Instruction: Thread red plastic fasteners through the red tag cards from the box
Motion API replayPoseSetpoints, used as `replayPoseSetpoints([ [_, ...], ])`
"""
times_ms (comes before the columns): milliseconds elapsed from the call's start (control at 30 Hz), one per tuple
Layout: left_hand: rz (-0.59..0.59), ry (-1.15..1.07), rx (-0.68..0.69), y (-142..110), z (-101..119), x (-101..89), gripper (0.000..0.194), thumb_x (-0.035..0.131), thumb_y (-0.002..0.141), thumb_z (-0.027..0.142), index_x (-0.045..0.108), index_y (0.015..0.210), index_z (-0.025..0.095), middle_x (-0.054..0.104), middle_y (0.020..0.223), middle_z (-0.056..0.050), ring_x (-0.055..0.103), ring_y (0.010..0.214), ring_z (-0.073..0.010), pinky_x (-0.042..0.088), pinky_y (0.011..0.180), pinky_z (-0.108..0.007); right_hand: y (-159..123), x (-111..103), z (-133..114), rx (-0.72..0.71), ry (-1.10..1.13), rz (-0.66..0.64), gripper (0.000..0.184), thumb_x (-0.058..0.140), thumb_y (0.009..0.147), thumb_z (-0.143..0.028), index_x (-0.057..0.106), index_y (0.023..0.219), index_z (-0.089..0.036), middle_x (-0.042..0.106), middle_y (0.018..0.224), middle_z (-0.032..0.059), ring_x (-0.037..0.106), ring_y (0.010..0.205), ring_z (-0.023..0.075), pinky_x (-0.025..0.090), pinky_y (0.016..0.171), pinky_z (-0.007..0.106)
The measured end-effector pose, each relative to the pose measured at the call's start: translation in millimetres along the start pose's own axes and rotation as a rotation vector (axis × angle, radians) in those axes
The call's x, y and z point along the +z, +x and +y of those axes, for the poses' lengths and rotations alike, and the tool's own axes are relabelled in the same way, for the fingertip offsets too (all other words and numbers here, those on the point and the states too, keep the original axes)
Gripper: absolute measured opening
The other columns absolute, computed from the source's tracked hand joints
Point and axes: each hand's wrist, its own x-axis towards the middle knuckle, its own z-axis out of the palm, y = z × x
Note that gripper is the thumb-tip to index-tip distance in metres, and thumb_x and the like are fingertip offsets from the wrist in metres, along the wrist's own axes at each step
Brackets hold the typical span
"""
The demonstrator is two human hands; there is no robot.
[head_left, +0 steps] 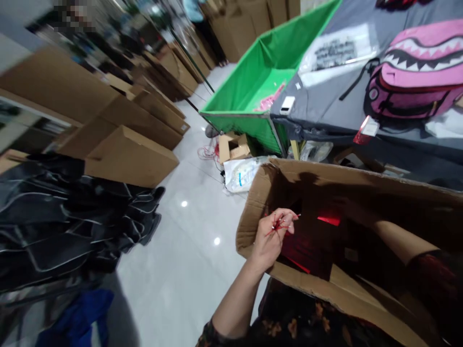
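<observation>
My left hand (273, 233) reaches over the near rim of a big open cardboard box (260, 193). Its fingers are curled and pinch a few thin red strings (280, 224). Inside the dark box, just past the hand, lies something red and dark (327, 221) that I cannot make out. My right hand does not show; the right side of the box holds only cardboard flaps and shadow.
A grey table (325, 103) beyond the box carries a pink shark-mouth backpack (415, 79) and a clear bag (340, 50). A green fabric bin (253, 82) stands behind it. Brown cartons (130, 154) and black bags (65, 217) line the left; glossy white floor (188, 250) runs between.
</observation>
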Motion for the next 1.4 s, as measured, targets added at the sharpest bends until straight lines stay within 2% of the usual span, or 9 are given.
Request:
replayPoseSetpoints([
  [200,0.052,-0.016,0.097,8,0,-1.2,0.036,0.044,0.100,0.045,0.065,0.091,0.017,0.068,0.092,-0.007,0.061,0.082,-0.0155,0.047,0.078,-0.027,-26,48,-88,-0.045,0.193,-0.014,0.021,0.076,0.071,-0.032,0.076,0.089,-0.021,0.074,0.095,0.0049,0.064,0.074,0.0133,0.051,0.057,0.019],
  [333,0.026,-0.041,0.229,6,5,0.4,0.034,0.042,0.101,0.039,0.059,0.081,0.017,0.066,0.119,-0.011,0.060,0.095,-0.0165,0.045,0.088,-0.028,-75,90,-96,0.163,0.426,-0.115,0.011,0.063,0.077,-0.018,0.073,0.080,-0.013,0.064,0.071,0.0050,0.053,0.054,0.0057,0.043,0.046,0.011],
  [433,0.024,-0.049,0.281,6,5,4.0,0.035,0.044,0.100,0.040,0.056,0.076,0.018,0.066,0.096,-0.008,0.057,0.084,-0.0161,0.045,0.080,-0.028,-98,106,-87,0.193,0.497,-0.220,0.017,0.059,0.087,-0.030,0.069,0.086,-0.017,0.063,0.075,0.0038,0.056,0.057,0.0074,0.046,0.048,0.013],
  [533,0.123,-0.110,0.258,11,2,8.1,0.034,0.047,0.098,0.044,0.058,0.078,0.017,0.058,0.081,-0.004,0.054,0.077,-0.0160,0.043,0.075,-0.028,-105,98,-83,-0.047,0.087,-0.300,0.040,0.049,0.092,-0.056,0.066,0.092,-0.021,0.065,0.078,0.0052,0.059,0.060,0.0146,0.050,0.049,0.023],
  [600,0.161,-0.148,0.226,14,0,11.0,0.033,0.048,0.097,0.043,0.058,0.080,0.017,0.058,0.080,-0.003,0.054,0.079,-0.0163,0.043,0.077,-0.028,-105,87,-86,-0.297,-0.204,-0.236,0.049,0.049,0.089,-0.066,0.066,0.091,-0.021,0.068,0.086,0.0083,0.064,0.075,0.0212,0.058,0.067,0.032],
  [700,0.154,-0.146,0.212,16,0,16.2,0.029,0.048,0.096,0.038,0.057,0.078,0.017,0.057,0.078,-0.002,0.053,0.077,-0.0156,0.042,0.075,-0.028,-108,79,-94,-0.498,-0.250,-0.153,0.043,0.058,0.087,-0.061,0.066,0.108,-0.024,0.069,0.106,0.0094,0.065,0.097,0.0257,0.056,0.091,0.039],
  [900,0.140,-0.068,0.193,18,5,22.2,0.024,0.048,0.094,0.034,0.057,0.079,0.018,0.060,0.082,-0.003,0.054,0.078,-0.0155,0.041,0.075,-0.028,-116,92,-104,-0.803,-0.392,0.183,0.026,0.068,0.084,-0.047,0.070,0.082,-0.021,0.066,0.076,0.0038,0.062,0.071,0.0180,0.053,0.065,0.026],
  [1133,0.103,-0.156,0.121,17,11,24.9,0.032,0.052,0.091,0.046,0.056,0.074,0.019,0.050,0.059,0.003,0.046,0.058,-0.0124,0.037,0.062,-0.026,-118,90,-100,-0.907,-0.573,0.178,0.021,0.061,0.090,-0.037,0.071,0.102,-0.022,0.067,0.082,0.0023,0.065,0.076,0.0165,0.053,0.069,0.026],
  [1400,0.072,-0.153,0.132,14,12,27.7,0.042,0.052,0.091,0.055,0.053,0.068,0.020,0.053,0.058,0.002,0.048,0.059,-0.0129,0.039,0.063,-0.026,-121,98,-101,-0.973,-0.635,0.217,0.023,0.059,0.092,-0.034,0.071,0.108,-0.023,0.062,0.075,0.0006,0.059,0.066,0.0144,0.049,0.060,0.025],
])
